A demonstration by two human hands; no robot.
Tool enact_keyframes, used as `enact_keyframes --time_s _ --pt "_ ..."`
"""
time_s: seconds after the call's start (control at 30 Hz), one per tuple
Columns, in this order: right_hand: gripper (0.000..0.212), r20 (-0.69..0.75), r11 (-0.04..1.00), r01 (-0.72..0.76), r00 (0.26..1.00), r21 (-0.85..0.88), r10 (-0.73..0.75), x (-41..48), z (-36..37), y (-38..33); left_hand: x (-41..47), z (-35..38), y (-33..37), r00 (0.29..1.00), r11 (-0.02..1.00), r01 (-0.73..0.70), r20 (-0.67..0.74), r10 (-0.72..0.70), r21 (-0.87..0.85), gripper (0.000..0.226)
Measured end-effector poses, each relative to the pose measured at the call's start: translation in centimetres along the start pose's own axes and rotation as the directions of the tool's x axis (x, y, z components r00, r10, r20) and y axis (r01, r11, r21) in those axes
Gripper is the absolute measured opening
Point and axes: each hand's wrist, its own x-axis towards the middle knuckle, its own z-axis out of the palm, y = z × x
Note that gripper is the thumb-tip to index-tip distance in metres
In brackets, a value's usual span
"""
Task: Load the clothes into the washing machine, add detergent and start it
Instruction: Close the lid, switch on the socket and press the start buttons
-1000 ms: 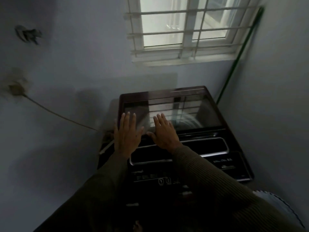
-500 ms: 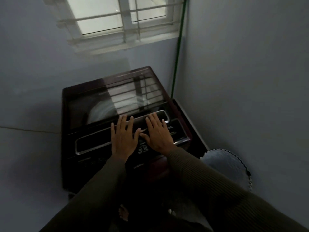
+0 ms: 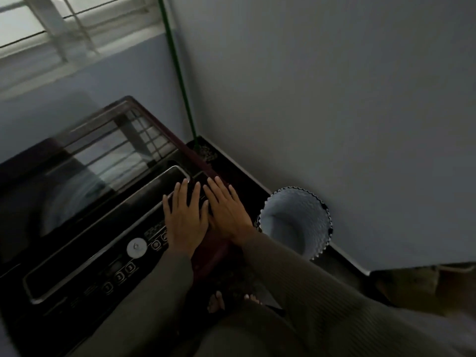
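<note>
Washing machine (image 3: pixel 85 202): dark glossy top-loader, glass lid closed, round silver dial (image 3: pixel 136 247) on front panel. Left hand (image 3: pixel 185 219) and right hand (image 3: pixel 226 210) flat at its right front corner, fingers spread, gripping nothing. Scallop-rimmed pale basket (image 3: pixel 296 222) just right.

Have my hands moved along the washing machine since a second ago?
Yes. Both the left hand and right hand slid from the glass lid down and rightward, now lying flat at the control panel's right end.
</note>
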Motion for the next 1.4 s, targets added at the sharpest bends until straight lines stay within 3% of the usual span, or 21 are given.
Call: enact_keyframes --time_s 0.17,0.53,0.83,1.1,1.4 --pt "0.063 -0.033 0.999 -0.036 0.999 0.014 0.037 -0.1 0.1 0.3 -0.2 0.0 -1.3 0.999 0.998 -0.04 0.01 0.041 -0.046 0.055" --pt "0.067 -0.031 0.995 -0.091 0.995 0.042 0.092 -0.9 1.2 -3.2 -7.9 -2.5 -11.6 0.995 0.995 -0.092 0.032 0.09 0.044 0.053" --pt "0.068 0.011 0.998 0.008 1.0 -0.068 -0.008 -2.4 3.0 -6.7 -15.5 -2.1 -13.1 0.99 0.993 0.121 -0.068 -0.12 0.006 0.051" --pt "0.068 0.048 0.973 0.196 0.98 -0.126 -0.191 -2.9 3.6 -8.0 -21.3 -2.8 -13.3 0.932 0.935 0.355 -0.089 -0.352 0.02 0.056" --pt "0.071 0.126 0.903 0.413 0.908 -0.119 -0.399 -5.4 4.3 -12.3 -23.3 -3.3 -13.2 0.896 0.901 0.431 -0.139 -0.422 0.047 0.057"
